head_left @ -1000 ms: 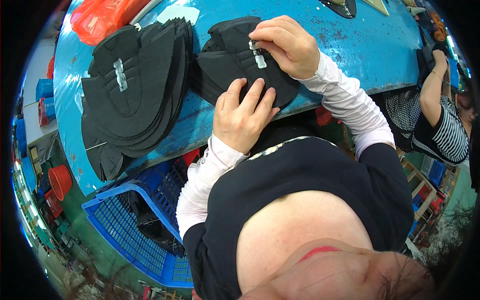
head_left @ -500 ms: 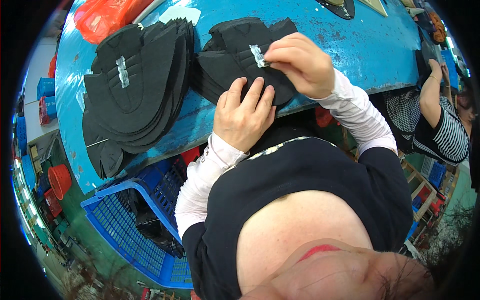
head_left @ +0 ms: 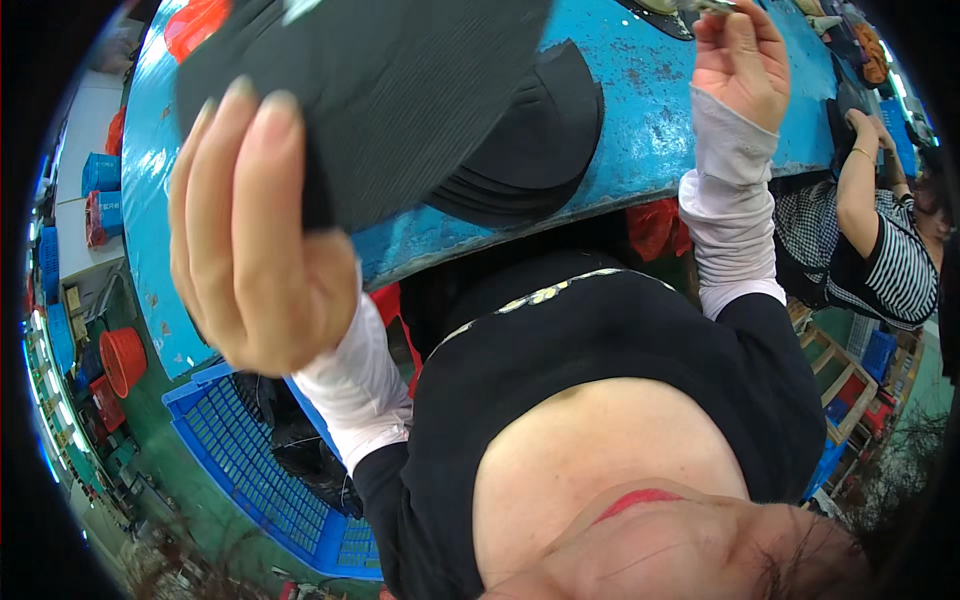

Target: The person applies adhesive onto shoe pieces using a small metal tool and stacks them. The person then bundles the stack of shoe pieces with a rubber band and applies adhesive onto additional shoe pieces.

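Raised close to the camera, a curved-edged black fabric piece (head_left: pixel 400 110) is gripped along its near edge by my left hand (head_left: pixel 255 250). A white patch shows at its top, cut off by the frame. Beyond the piece, a stack of similar black pieces (head_left: pixel 535 145) lies on the blue table (head_left: pixel 650 120). My right hand (head_left: pixel 745 70) is up at the far right part of the table, its fingers closed around a small shiny thing (head_left: pixel 712 6) whose kind I cannot make out. The raised piece hides the left side of the tabletop.
A red plastic bag (head_left: pixel 192 28) lies at the table's far left. Below the table edge stands a blue plastic crate (head_left: pixel 240 450) with black material inside. An orange-red basket (head_left: pixel 122 360) is on the floor at left. At right, another person (head_left: pixel 880 230) works at the table.
My left hand has lifted a black piece off the table, moving left and up toward the camera. My right hand has left the white patch and moved to the far right with the small thing.
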Motion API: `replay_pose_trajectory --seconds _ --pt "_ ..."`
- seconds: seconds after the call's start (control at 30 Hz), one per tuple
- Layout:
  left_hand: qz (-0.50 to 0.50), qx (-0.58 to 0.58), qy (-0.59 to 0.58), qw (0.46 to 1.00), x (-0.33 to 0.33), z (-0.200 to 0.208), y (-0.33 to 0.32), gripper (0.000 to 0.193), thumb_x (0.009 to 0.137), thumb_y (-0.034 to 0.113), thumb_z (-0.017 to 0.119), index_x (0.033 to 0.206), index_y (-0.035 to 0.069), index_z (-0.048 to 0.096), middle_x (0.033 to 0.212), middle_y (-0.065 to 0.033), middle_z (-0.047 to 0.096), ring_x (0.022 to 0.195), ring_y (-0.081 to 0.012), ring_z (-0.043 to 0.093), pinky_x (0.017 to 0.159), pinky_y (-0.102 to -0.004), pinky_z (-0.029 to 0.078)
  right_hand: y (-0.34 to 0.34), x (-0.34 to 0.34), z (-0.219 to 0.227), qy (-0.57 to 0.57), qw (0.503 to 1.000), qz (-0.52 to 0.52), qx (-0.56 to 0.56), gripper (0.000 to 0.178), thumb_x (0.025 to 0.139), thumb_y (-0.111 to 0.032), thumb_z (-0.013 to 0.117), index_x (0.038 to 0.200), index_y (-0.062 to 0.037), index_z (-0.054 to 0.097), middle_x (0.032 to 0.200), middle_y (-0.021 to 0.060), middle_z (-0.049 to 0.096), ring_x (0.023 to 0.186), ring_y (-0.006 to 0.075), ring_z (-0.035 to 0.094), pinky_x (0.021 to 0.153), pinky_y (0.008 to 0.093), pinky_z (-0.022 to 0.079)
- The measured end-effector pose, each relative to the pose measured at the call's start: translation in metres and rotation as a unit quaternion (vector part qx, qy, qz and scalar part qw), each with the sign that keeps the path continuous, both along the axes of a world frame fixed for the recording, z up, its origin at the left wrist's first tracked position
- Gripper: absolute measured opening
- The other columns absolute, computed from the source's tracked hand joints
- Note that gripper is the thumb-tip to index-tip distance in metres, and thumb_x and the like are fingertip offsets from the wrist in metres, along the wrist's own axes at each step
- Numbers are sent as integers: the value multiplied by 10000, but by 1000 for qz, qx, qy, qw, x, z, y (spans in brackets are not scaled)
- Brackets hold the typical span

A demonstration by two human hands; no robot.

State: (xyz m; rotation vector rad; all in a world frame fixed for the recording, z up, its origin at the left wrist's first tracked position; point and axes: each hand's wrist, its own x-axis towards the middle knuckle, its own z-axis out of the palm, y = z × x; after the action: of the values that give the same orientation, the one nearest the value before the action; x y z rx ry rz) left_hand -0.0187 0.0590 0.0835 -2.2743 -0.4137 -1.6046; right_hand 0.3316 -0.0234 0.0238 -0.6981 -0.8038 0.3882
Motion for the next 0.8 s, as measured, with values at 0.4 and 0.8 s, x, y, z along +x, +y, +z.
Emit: replay_pose_trajectory --seconds 0.4,0.8 --pt "262 -264 149 916 -78 -74 -38 417 714 45 580 1097 86 740 1225 -84 719 1243 -299 628 1125 -471 352 58 -81 -12 -189 954 196 -126 256 1005 -2 616 1259 28 610 1185 120 692 1103 166 658 991 295 516" --pt "242 -313 111 912 -84 -78 -37 471 650 169 633 1102 74 726 1273 -114 694 1273 -352 595 1188 -517 242 140 -229 30 -492 865 94 7 254 809 47 761 1045 -23 695 944 131 687 817 279 678 727 331 544"
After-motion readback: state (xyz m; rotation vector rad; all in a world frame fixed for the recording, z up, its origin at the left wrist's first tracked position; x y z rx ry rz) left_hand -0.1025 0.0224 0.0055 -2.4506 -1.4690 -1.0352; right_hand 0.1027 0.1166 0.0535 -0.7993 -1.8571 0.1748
